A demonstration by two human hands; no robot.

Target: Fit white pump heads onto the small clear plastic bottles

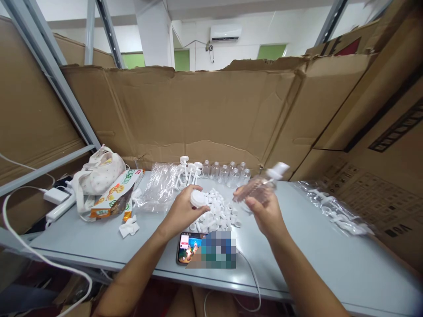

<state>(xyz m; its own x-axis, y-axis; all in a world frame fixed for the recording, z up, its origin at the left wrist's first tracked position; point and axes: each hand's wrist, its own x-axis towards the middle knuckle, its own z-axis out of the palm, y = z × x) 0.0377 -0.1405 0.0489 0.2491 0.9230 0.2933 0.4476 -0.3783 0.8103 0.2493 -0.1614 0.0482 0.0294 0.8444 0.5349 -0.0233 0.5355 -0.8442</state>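
Observation:
My left hand [181, 210] grips a round white cap [197, 198] above a pile of small white plastic parts [216, 211] on the grey table [317, 251]. My right hand [264, 211] holds a clear plastic bottle [259, 188] tilted to the upper right, with a white spray head [278, 170] on its neck. The two hands are a short gap apart over the pile. Behind them stand several empty clear bottles [224, 172] and some white pump tops [187, 169].
A phone [190, 248] with a lit screen lies at the near table edge, a cable running from it. At the left are a cloth bag [99, 172], a snack packet [115, 198], a charger [54, 194] and clear plastic bags [160, 185]. Another bag of white parts [333, 209] lies right. Cardboard walls [205, 114] surround the table.

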